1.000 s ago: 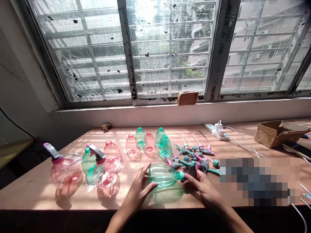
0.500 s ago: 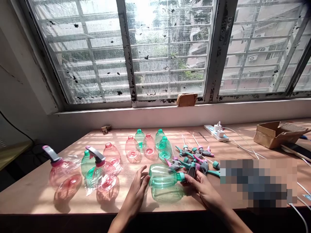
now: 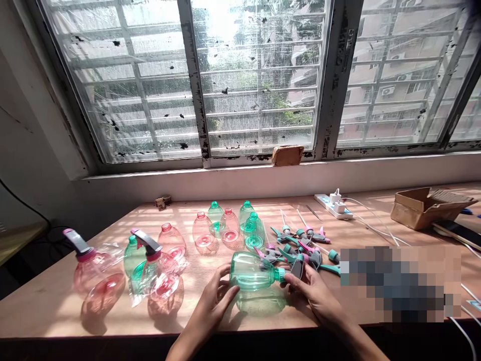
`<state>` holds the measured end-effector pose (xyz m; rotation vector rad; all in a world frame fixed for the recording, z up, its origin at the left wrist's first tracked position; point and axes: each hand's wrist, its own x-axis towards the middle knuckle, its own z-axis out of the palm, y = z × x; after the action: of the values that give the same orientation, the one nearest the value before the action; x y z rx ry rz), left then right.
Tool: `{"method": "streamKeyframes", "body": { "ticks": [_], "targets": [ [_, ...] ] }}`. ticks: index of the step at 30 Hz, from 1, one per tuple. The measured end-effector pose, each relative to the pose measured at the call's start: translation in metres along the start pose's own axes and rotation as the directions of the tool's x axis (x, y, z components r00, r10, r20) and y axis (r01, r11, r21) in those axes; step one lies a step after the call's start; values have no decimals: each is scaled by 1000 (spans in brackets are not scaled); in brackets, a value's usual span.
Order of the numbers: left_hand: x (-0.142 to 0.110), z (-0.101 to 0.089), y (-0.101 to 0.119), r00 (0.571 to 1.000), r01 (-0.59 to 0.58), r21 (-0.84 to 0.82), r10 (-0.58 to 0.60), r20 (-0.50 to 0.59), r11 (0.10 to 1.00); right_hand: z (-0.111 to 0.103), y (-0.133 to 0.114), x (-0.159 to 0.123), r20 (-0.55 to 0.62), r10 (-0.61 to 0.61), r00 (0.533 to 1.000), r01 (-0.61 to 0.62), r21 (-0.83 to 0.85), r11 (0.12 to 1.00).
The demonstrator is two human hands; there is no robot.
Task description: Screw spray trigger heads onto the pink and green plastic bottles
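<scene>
Two sets of fingers grasp one green bottle lying sideways: the left hand cups its base, the right hand grips at its teal collar, beside a gray spray head. Whether the bottle touches the surface is unclear. Just beyond lie loose spray heads. Five empty bottles stand behind; farther left, two pink sprayers stand upright. Well right sit a power strip and a carton.

A cardboard box sits near a power strip.
</scene>
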<state>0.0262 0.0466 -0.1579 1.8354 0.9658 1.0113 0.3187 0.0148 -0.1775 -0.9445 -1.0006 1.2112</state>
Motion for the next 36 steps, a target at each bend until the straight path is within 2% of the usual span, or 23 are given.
{"method": "streamKeyframes", "body": {
  "ticks": [3, 6, 11, 15, 17, 20, 22, 28, 36],
  "targets": [
    [-2, 2, -3, 1000, -14, -56, 14, 6, 998, 1, -1, 1, 12, 0, 1000, -1, 46, 999],
    [-2, 1, 4, 999, 19, -93, -16, 32, 995, 2, -4, 1, 14, 4, 1000, -4, 48, 999],
    [2, -4, 11, 999, -8, -29, 6, -43, 1000, 2, -6, 1, 33, -20, 999, 20, 15, 1000],
    [1, -4, 1, 999, -1, -84, -2, -40, 996, 6, -8, 1, 6, -6, 1000, 5, 89, 996],
    [0, -3, -5, 997, -13, -99, 5, -76, 995, 9, -10, 0, -6, 9, 1000, -8, 136, 991],
    [-1, -1, -12, 985, -93, -58, 83, -149, 994, 11, -12, -1, 4, 24, 1000, -24, 148, 989],
    [-2, 0, -13, 982, -114, -39, 107, -154, 993, 9, -11, -1, 6, 19, 1000, -19, 135, 991],
    [-3, -1, 0, 991, 18, -127, -34, -129, 992, 0, -3, 1, 27, 3, 1000, -5, 62, 998],
    [2, -4, 16, 997, 49, 56, -46, -56, 997, 0, -8, -2, 55, -37, 998, 37, 5, 999]
  ]
}}
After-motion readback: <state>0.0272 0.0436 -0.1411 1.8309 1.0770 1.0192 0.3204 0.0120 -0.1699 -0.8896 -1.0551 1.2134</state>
